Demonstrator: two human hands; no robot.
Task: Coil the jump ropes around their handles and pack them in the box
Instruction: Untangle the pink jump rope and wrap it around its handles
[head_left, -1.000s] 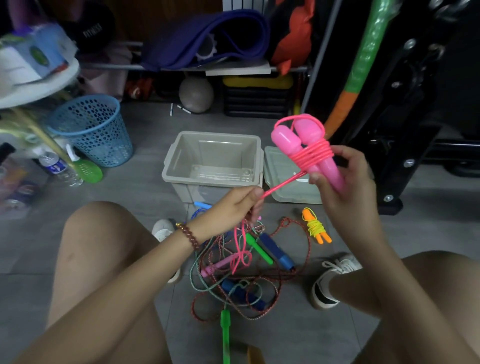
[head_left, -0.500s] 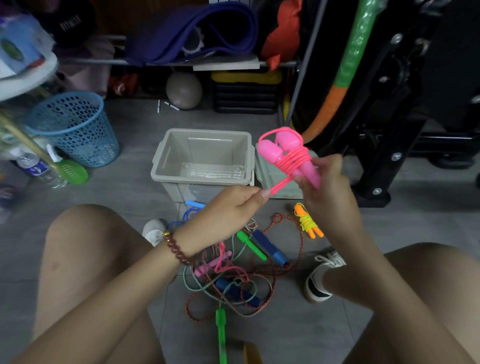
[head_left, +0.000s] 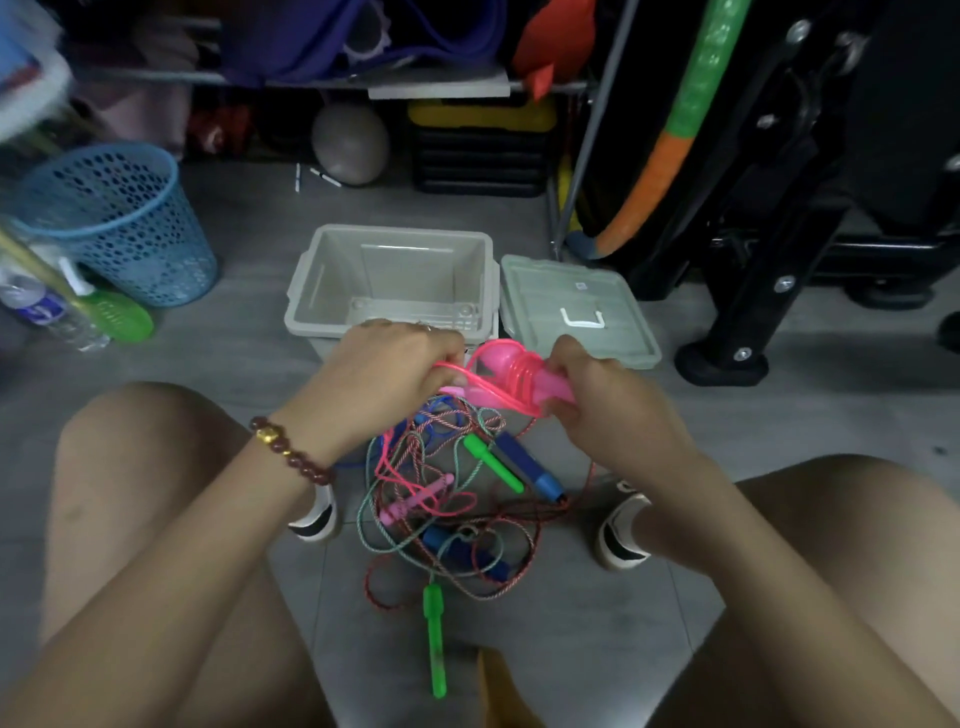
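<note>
My right hand (head_left: 597, 400) grips the pink jump rope handles (head_left: 519, 376), which lie sideways with pink cord wound round them. My left hand (head_left: 384, 374) pinches the loose pink cord just left of the handles. Both hands hover in front of the open grey box (head_left: 389, 306), which holds nothing I can see. Below the hands a tangle of ropes (head_left: 457, 499) lies on the floor, with green handles (head_left: 493, 462), blue handles (head_left: 530, 465) and a small pink handle (head_left: 415, 501) in it.
The box's grey lid (head_left: 571, 312) lies flat to the right of the box. A blue mesh basket (head_left: 114, 223) stands at the left. Black equipment legs (head_left: 737, 312) stand at the right. My knees and shoes flank the rope pile.
Both hands have come down and toward me with the pink rope. The handles have tipped from upright to sideways, and my left hand has closed in next to them.
</note>
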